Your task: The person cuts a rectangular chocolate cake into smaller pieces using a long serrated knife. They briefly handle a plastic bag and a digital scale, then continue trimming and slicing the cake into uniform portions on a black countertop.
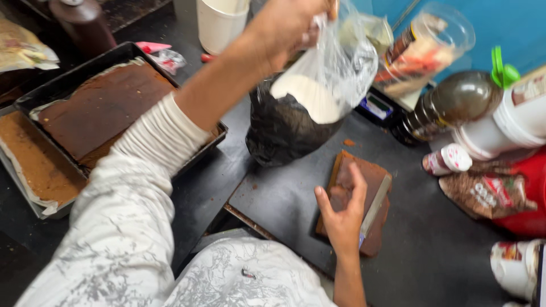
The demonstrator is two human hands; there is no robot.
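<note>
My left hand [287, 25], on a white-sleeved arm, is raised at the top centre. It grips the neck of a clear plastic bag [347, 62] that holds a white powdery mass [310, 96]. This bag hangs just above a crumpled black bag [278, 133]. My right hand [344, 213] lies flat, fingers spread, on a brown cake slab [369, 173] that sits on a dark board [284, 193]. A flat metal blade [376, 204] lies along the slab's right edge, touching the hand's side.
A dark baking tray [45, 91] with brown sheet cake and a second cake tray [34, 162] fill the left. A white cup [219, 23] stands at the top. On the right crowd a small scale [378, 105], clear jar [426, 45], dark bottle [455, 102], white tub [512, 122] and brown pouch [489, 193].
</note>
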